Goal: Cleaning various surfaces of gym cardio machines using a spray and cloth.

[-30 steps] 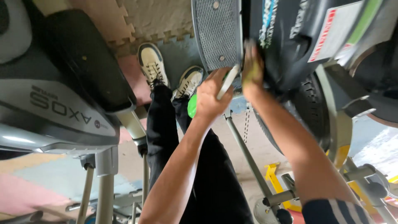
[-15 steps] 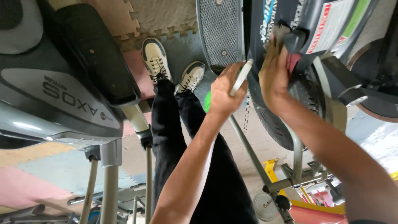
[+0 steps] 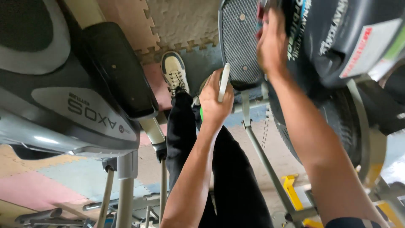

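1. Gripping a slim white tool (image 3: 224,81) upright in the left hand (image 3: 214,100), fingers curled shut around it.
2. Pressing the right hand (image 3: 272,44) against the dark machine housing (image 3: 333,46), higher and farther right; finger state hidden.

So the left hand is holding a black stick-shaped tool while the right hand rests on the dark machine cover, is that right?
Not quite: the stick-shaped tool in the left hand is white, not black, as the head view shows. The right hand does rest on the dark machine cover.
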